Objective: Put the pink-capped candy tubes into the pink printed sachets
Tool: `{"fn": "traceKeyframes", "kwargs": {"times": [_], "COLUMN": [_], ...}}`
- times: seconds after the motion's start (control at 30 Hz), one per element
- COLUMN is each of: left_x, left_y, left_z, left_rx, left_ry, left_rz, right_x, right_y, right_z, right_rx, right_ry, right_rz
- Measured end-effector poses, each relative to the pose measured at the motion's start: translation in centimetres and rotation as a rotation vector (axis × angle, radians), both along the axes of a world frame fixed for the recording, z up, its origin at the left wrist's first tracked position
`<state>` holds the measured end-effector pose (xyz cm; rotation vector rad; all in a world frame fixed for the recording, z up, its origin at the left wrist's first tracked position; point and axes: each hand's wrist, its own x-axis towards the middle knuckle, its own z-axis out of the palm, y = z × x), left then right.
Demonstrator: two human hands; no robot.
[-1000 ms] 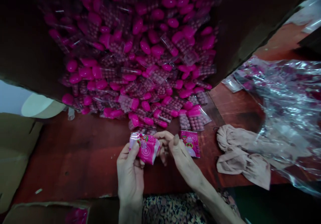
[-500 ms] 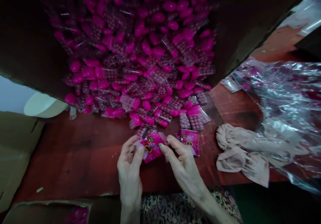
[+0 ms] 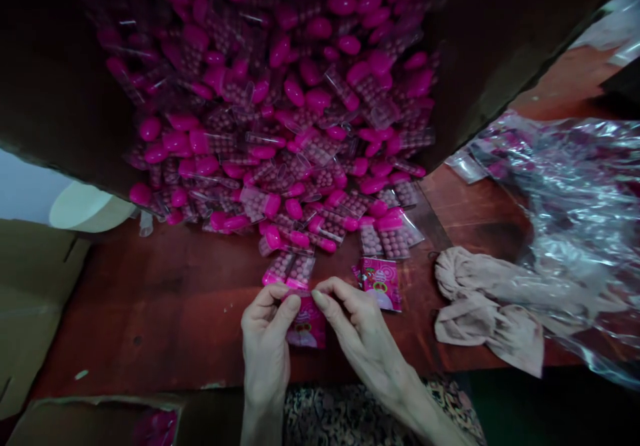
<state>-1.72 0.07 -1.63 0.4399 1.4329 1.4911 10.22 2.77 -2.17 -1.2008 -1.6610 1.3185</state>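
Note:
Between both hands is a small pink printed packet (image 3: 307, 326), hanging down from the pinched fingertips. My left hand (image 3: 270, 326) is closed on its top left edge, and my right hand (image 3: 353, 319) pinches the top right edge. Just beyond the fingertips lie two clear candy tubes (image 3: 290, 267) with pink caps, full of small round balls. Another pink packet (image 3: 381, 283) rests on the table to the right of my right hand. Behind, a large heap of pink-capped candy tubes (image 3: 300, 146) spills out of a dark open box.
The dark box walls (image 3: 500, 39) flank the heap. Right of my hands lie a beige cloth (image 3: 487, 306) and a clear plastic bag (image 3: 590, 219). A white bowl (image 3: 90, 207) stands at the left. At the lower left, a cardboard box (image 3: 105, 426) holds pink packets. The table (image 3: 165, 306) is reddish brown.
The packet has gone from held up with its printed face showing to hanging down from the fingertips. Both hands have drawn closer together, uncovering the two tubes behind them.

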Motion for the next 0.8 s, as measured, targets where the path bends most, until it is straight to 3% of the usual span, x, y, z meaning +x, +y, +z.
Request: {"fn": "traceKeyframes", "kwargs": {"times": [0.07, 0.13, 0.27, 0.4, 0.57, 0.67, 0.8], "left_x": [0.2, 0.1, -0.5, -0.5, 0.2, 0.6, 1.2], "left_y": [-0.1, -0.2, -0.3, 0.3, 1.0, 0.8, 0.2], "left_z": [-0.1, -0.3, -0.7, -0.7, -1.0, -1.5, -2.0], "left_rx": [-0.013, -0.024, -0.055, -0.117, -0.068, -0.057, -0.037], "left_ry": [-0.052, -0.061, 0.059, 0.286, 0.458, 0.454, 0.305], "left_rz": [0.001, -0.079, -0.213, -0.164, -0.067, 0.008, 0.083], "right_x": [-0.3, -0.5, -0.5, -0.6, -1.2, -1.5, -2.0], "right_y": [-0.2, -0.3, -0.1, 0.1, -0.2, -0.4, -1.1], "right_z": [-0.1, -0.3, -0.6, -0.4, 0.1, 0.4, 0.7], "right_rx": [-0.045, -0.021, 0.086, 0.133, 0.192, 0.294, 0.455], "right_ry": [0.003, -0.014, -0.075, -0.120, -0.140, -0.160, -0.218], "right_rz": [-0.040, -0.060, -0.051, 0.001, 0.035, 0.012, 0.000]}}
